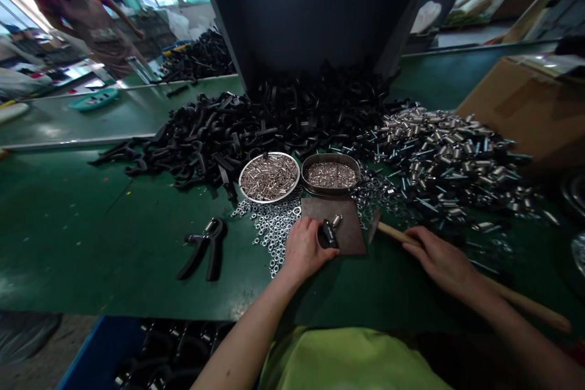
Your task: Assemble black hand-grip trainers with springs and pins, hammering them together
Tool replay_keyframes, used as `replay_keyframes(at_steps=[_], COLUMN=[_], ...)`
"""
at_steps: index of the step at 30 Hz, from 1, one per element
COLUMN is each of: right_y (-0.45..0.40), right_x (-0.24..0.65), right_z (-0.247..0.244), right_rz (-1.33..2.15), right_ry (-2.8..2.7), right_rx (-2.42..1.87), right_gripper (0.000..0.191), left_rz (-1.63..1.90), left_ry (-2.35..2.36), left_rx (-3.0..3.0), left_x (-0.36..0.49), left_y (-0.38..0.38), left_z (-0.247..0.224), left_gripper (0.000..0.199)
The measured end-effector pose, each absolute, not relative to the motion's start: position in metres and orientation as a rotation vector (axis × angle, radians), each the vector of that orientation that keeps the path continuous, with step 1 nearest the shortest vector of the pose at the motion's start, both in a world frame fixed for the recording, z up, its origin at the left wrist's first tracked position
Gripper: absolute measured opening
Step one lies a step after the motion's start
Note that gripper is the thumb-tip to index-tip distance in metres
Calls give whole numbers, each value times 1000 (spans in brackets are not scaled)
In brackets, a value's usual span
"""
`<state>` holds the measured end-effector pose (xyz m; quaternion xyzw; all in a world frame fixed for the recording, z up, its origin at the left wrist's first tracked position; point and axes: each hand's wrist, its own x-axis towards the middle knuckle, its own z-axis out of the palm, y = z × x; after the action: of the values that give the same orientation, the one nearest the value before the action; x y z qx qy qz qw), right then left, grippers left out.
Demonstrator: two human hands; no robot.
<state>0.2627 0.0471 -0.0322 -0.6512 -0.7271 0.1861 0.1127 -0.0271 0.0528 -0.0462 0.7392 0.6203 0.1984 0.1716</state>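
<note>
My left hand (305, 248) holds a small black plastic part with a metal spring (329, 231) down on a brown square plate (351, 228) on the green table. My right hand (439, 259) grips the wooden handle of a hammer (525, 301); its metal head (373, 225) rests at the plate's right edge. Two round metal dishes (269, 177) (331, 174) full of small shiny pins stand just beyond the plate. Loose nuts (272, 228) lie scattered left of the plate.
A big heap of black plastic handles (256, 119) spills from a tipped dark bin (320, 12). Springs and bolts (448, 152) pile at the right by a cardboard box (525, 103). An assembled hand gripper (205, 247) lies left. A blue crate (150, 356) sits below; another person (86, 18) stands far left.
</note>
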Motion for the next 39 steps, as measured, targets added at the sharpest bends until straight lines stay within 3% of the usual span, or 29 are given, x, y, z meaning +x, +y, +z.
replay_keyframes(at_steps=[3,6,10,16,22,26,30,32,36,39], right_y=[49,54,61,55,53,39,29,30,40,52], right_x=[223,192,180,183,196,234,262,252,190,148], right_z=[-4,3,-1,9,-34,-55,-65,-63,-40,-21], right_rz=[658,525,418,229,158,-241,-471,-336,326,525], right_ry=[-2025,-2102,-2416,-2173,-2461,-2364,-2359,-2299,-2094,-2003], right_rx=[-1625,-1390,-1379,-1230,-1442,-1566,-1636,-1629,-1435,-1345], right_gripper=[35,39,35,35,36,38,36,37,46,37], left_rz=[560,575,586,574,572,630,917,1046,1106,992], left_ry=[1760,1754,1746,1765,1770,1804,1815,1762,1611,1408], left_rx=[2091,2088,2075,2095,2090,2000,1663,1478,1403,1668], left_x=[-27,-27,-27,-27,-26,-25,-23,-18,-1,-6], left_y=[53,53,53,53,52,51,49,45,31,31], left_z=[-46,-45,-44,-45,-43,-45,-43,-36,-21,-16], left_gripper=[55,56,57,56,56,56,55,56,56,45])
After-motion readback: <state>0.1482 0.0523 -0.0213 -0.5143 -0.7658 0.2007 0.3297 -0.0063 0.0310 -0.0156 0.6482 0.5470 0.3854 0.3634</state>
